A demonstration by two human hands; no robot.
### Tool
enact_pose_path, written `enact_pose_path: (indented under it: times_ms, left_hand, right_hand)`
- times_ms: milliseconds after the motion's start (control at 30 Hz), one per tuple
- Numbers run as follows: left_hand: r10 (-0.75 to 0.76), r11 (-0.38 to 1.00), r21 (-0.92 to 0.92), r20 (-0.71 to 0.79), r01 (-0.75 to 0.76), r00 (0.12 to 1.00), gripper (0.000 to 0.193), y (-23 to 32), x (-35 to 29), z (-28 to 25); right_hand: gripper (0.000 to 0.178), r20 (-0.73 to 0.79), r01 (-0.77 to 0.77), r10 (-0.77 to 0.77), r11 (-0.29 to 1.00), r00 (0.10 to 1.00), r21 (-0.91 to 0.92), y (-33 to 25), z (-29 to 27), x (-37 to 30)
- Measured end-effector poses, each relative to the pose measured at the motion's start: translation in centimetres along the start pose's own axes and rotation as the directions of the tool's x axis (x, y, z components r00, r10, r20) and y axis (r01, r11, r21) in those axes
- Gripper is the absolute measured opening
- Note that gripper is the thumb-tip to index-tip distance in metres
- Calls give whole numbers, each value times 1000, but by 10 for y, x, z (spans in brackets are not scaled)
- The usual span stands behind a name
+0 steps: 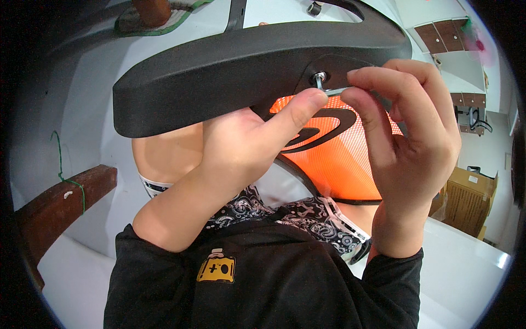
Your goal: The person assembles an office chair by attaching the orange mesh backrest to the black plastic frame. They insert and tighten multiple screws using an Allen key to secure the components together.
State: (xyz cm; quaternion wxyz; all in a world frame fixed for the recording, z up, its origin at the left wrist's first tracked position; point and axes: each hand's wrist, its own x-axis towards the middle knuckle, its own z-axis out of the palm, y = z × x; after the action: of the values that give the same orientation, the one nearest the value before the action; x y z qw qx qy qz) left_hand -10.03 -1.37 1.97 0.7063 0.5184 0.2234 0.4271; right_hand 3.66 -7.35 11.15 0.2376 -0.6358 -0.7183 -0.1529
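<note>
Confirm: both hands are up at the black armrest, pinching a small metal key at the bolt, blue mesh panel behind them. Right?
Not quite. The head view shows the mesh panel is orange, not blue. The rest holds: left hand and right hand at the black armrest, pinching the small metal key at the bolt.

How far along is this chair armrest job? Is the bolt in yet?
Done: the silver bolt already sits in its hole in the black textured plastic armrest. In hand: the right hand and left hand pinch a small metal hex key on it. Left: final tightening; I cannot tell how much.
</note>
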Motion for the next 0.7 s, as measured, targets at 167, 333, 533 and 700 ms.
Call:
enact_pose_path:
  times_ms: [167,333,533,700]
  left_hand:
    - [126,983,-121,-80,-136,989,22,-6,4,5]
    - [96,994,-43,-99,-100,990,26,-5,2,5]
    - [-93,991,80,-146,105,985,38,0,1,3]
    - [-1,992,122,-178,23,984,33,-6,4,6]
  right_hand:
    - [18,-12,48,-47,998,999,30,0,3,6]
    - [20,-132,112,-102,991,986,68,-1,12,5]
    - [21,24,159,-161,985,987,65,13,5,12]
    - [21,-16,132,-131,986,991,100,10,7,11]
